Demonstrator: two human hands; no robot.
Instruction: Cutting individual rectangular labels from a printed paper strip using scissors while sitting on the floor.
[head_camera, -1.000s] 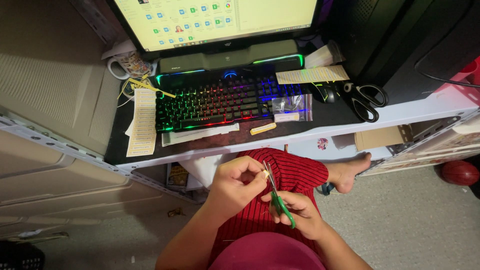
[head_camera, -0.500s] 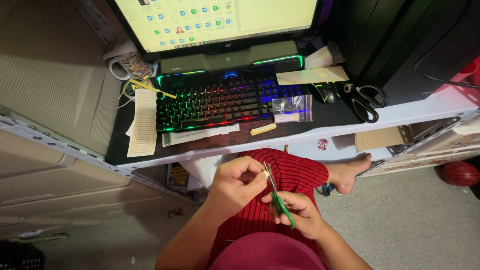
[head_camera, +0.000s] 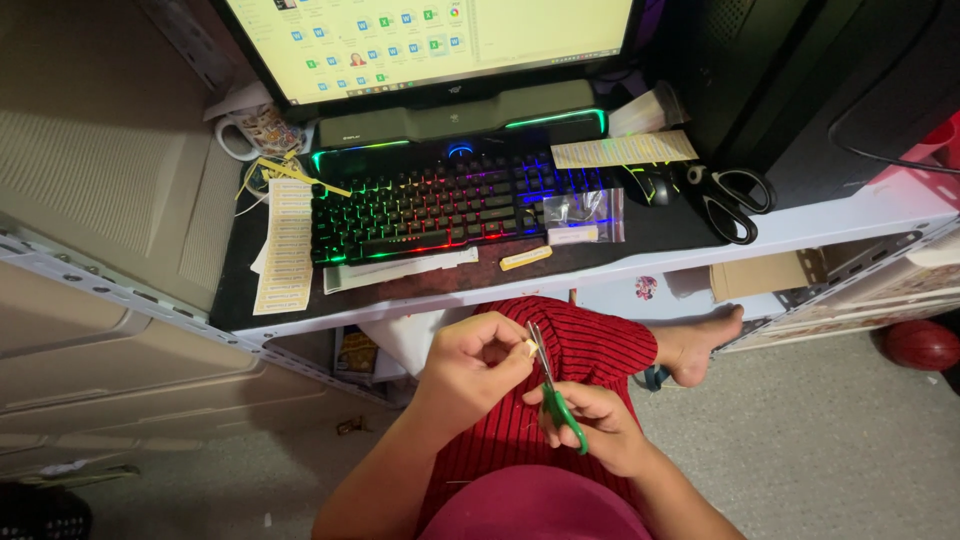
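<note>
The left hand (head_camera: 470, 365) is curled, its fingertips pinching a small pale scrap (head_camera: 529, 348) over the lap. The right hand (head_camera: 590, 425) is closed around the green handles of small scissors (head_camera: 550, 385), whose blades point toward 12 o'clock and meet the scrap at its right edge. Both hands hover above a knee in red ribbed cloth (head_camera: 590, 350), low in the view at about 6 o'clock.

Above them, toward 12 o'clock, a black desk mat (head_camera: 660, 225) covers a white shelf-like desk (head_camera: 860, 215). On it sits a keyboard (head_camera: 440, 205) lit in rainbow colours, with a dark speaker bar (head_camera: 460, 112) behind it and a bright monitor (head_camera: 430, 40) behind that. At 10 o'clock from the keyboard stands a patterned mug (head_camera: 255, 130); along its left side lies a long yellow sticker sheet (head_camera: 285, 245). Just below the keyboard lie a white paper strip (head_camera: 400, 270) and a small yellow piece (head_camera: 526, 258). A clear plastic bag (head_camera: 585, 212) rests on the keyboard's right end. At 2 o'clock lie another label strip (head_camera: 625, 150), a mouse (head_camera: 652, 185) and large black scissors (head_camera: 735, 195). A dark computer tower (head_camera: 800, 70) fills the upper right.

Under the desk a bare foot (head_camera: 700, 345) rests near cardboard (head_camera: 755, 275). The floor (head_camera: 820, 450) is grey carpet, with a red ball (head_camera: 920, 345) at 3 o'clock. Beige panels (head_camera: 100, 180) and a perforated metal rail (head_camera: 120, 290) fill the left.
</note>
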